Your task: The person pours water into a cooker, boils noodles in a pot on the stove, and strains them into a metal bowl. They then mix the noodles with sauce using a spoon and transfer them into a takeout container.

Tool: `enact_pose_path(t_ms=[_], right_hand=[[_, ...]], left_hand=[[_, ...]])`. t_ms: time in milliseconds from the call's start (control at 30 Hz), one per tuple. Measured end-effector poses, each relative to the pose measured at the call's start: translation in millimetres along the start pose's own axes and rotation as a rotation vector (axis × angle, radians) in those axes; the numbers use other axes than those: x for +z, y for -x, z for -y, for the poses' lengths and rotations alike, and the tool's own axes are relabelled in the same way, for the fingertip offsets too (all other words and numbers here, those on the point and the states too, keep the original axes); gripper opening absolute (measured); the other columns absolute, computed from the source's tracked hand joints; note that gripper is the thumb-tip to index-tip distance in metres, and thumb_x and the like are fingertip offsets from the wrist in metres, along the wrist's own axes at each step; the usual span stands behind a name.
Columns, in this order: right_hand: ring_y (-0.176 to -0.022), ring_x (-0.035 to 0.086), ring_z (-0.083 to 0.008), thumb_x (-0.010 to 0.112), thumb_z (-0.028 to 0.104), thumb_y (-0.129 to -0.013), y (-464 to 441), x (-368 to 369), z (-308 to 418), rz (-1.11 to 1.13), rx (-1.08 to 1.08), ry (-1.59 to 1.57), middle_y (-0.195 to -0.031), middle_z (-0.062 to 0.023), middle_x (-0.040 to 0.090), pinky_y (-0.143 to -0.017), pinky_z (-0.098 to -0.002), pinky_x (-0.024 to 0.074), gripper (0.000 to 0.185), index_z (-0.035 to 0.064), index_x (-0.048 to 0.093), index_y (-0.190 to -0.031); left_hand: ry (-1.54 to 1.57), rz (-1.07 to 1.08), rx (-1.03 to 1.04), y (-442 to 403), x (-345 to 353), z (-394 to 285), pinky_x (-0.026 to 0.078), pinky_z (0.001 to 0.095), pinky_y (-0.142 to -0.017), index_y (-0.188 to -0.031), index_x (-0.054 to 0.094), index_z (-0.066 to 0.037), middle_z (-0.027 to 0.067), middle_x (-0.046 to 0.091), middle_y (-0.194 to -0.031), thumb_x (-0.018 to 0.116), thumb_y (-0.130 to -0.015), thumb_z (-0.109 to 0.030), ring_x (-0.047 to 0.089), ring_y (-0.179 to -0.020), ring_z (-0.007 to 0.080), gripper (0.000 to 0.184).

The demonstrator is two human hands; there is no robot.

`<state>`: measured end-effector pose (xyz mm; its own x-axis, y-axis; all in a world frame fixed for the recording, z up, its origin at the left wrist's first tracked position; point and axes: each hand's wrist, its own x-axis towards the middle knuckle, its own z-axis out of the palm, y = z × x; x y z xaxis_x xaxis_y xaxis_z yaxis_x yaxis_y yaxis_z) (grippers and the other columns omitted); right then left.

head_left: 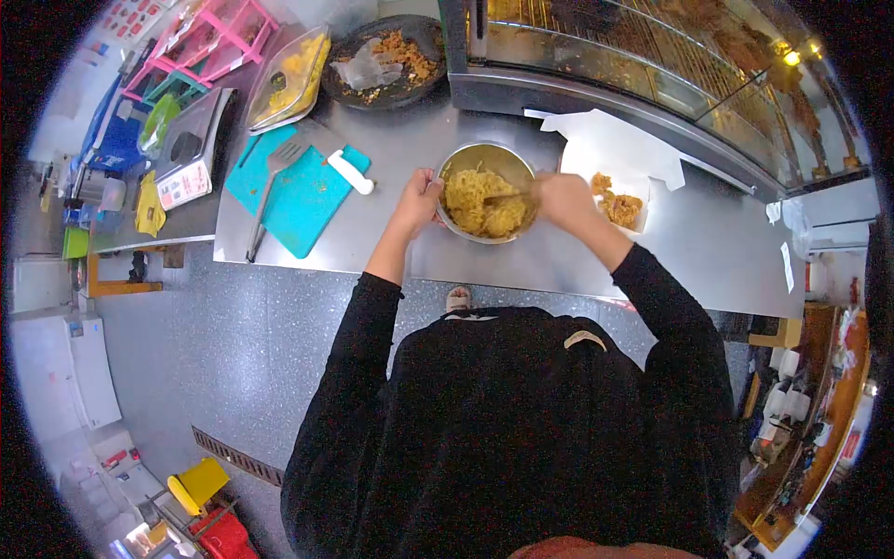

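A round metal bowl (446, 220) on the steel counter holds a yellow, mashed-looking food (480, 191). At its left rim, my left hand (419, 200) is closed with the thumb over the edge. My right hand (565, 200) is wrapped around a brownish utensil (503, 197), whose lower end is sunk in the yellow food; its exact kind is hidden. Just right of that hand lies white paper (610, 140), with browned, crumbly pieces of food (619, 207) on it.
Left of the bowl, a turquoise cutting board (312, 219) carries a slotted turner (279, 163) and a white-handled tool (350, 173). Behind are a glass dish (291, 79) of yellow pieces and a dark pan (410, 88). A glass-fronted cabinet (596, 56) borders the counter's back.
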<state>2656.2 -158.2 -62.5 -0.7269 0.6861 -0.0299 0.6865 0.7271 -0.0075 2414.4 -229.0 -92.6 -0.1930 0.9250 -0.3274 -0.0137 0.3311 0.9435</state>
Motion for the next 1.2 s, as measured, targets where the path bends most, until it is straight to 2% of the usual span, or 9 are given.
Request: enact_pose_path(t_ms=[200, 333, 467, 600, 667, 867, 933, 1133, 1200], right_hand=[[-0.059, 0.059, -0.0225, 0.054, 0.012, -0.065, 0.4, -6.5, 19.2, -0.156, -0.126, -0.039, -0.069, -0.0042, 0.059, -0.049, -0.036, 0.0468, 0.009, 0.0125, 0.061, -0.07], [-0.064, 0.06, -0.0256, 0.056, 0.015, -0.065, -10.4, -17.3, 9.1, 0.051, -0.032, -0.014, -0.07, -0.0087, 0.06, -0.052, -0.0358, 0.0481, 0.013, 0.0076, 0.06, -0.074], [-0.066, 0.061, -0.0253, 0.053, 0.014, -0.068, -8.1, -7.7, 17.8, -0.213, -0.205, -0.12, -0.073, -0.0066, 0.06, -0.052, -0.0363, 0.0482, 0.01, 0.0099, 0.06, -0.075], [-0.072, 0.059, -0.0226, 0.052, 0.013, -0.068, -28.1, -54.6, 0.3, 0.086, -0.119, 0.06, -0.079, -0.0049, 0.059, -0.058, -0.0345, 0.0477, 0.008, 0.0112, 0.059, -0.071], [-0.072, 0.057, -0.0197, 0.052, 0.016, -0.068, -44.5, -60.9, 2.3, -0.307, -0.434, 0.173, -0.075, -0.0023, 0.057, -0.06, -0.0314, 0.0458, 0.007, 0.0114, 0.056, -0.069], [-0.065, 0.052, -0.0172, 0.053, 0.021, -0.068, -84.8, -67.0, 14.2, -0.442, -1.021, 0.26, -0.067, -0.0004, 0.05, -0.058, -0.0293, 0.0428, 0.01, 0.0113, 0.049, -0.066], [-0.065, 0.055, -0.0188, 0.054, 0.02, -0.068, -91.6, -68.6, 5.0, -0.382, -0.956, 0.214, -0.064, -0.0021, 0.052, -0.057, -0.0311, 0.0445, 0.01, 0.0103, 0.053, -0.065], [-0.076, 0.06, -0.0298, 0.057, 0.019, -0.065, -50.8, -54.0, -17.3, 0.231, 0.168, 0.034, -0.081, -0.0137, 0.062, -0.064, -0.0383, 0.0488, 0.017, 0.0044, 0.063, -0.07], [-0.067, 0.059, -0.0312, 0.054, 0.015, -0.063, -36.5, -35.1, -13.9, 0.081, 0.393, -0.178, -0.07, -0.0171, 0.061, -0.06, -0.041, 0.0474, 0.016, 0.0046, 0.065, -0.069]], left_hand=[[0.082, 0.047, 0.024, 1.8, 1.9, -4.0, 0.044, 0.023, -0.039, -0.088, 0.042, -0.007, 0.0004, 0.048, -0.071, 0.044, -0.087, -0.017, 0.049, -0.052, 0.0093, 0.01], [0.03, 0.061, -0.008, 2.5, -2.7, -1.9, 0.044, 0.0226, -0.041, -0.09, 0.043, -0.008, -0.0005, 0.048, -0.071, 0.045, -0.087, -0.017, 0.049, -0.052, 0.0086, 0.01], [0.022, 0.041, -0.012, -6.9, -8.0, 3.5, 0.044, 0.0232, -0.042, -0.094, 0.044, -0.01, -0.0012, 0.048, -0.072, 0.045, -0.086, -0.018, 0.046, -0.05, 0.0077, 0.011], [0.02, 0.08, -0.027, -4.7, -12.1, 0.7, 0.045, 0.0245, -0.038, -0.095, 0.04, -0.006, 0.0036, 0.05, -0.074, 0.043, -0.087, -0.019, 0.05, -0.047, 0.0102, 0.016], [0.06, 0.151, -0.067, -9.8, -13.4, 2.2, 0.045, 0.0247, -0.038, -0.098, 0.041, -0.006, 0.0051, 0.05, -0.077, 0.041, -0.089, -0.023, 0.049, -0.047, 0.0107, 0.019], [-0.035, 0.182, -0.024, -18.5, -11.6, -11.9, 0.042, 0.0236, -0.036, -0.095, 0.041, -0.006, 0.0045, 0.049, -0.069, 0.041, -0.089, -0.026, 0.045, -0.041, 0.0107, 0.02], [-0.076, 0.203, 0.011, -23.4, -10.8, -11.1, 0.041, 0.0233, -0.036, -0.094, 0.041, -0.006, 0.0038, 0.048, -0.066, 0.041, -0.089, -0.024, 0.045, -0.04, 0.0105, 0.019], [-0.069, 0.074, 0.083, -17.9, -3.7, -2.9, 0.039, 0.0224, -0.036, -0.095, 0.042, -0.006, 0.0019, 0.048, -0.067, 0.043, -0.088, -0.019, 0.045, -0.044, 0.0093, 0.015], [-0.04, 0.03, 0.055, -16.4, -0.2, -2.9, 0.039, 0.0224, -0.037, -0.097, 0.043, -0.006, 0.0013, 0.048, -0.071, 0.044, -0.088, -0.019, 0.045, -0.048, 0.0086, 0.016]])
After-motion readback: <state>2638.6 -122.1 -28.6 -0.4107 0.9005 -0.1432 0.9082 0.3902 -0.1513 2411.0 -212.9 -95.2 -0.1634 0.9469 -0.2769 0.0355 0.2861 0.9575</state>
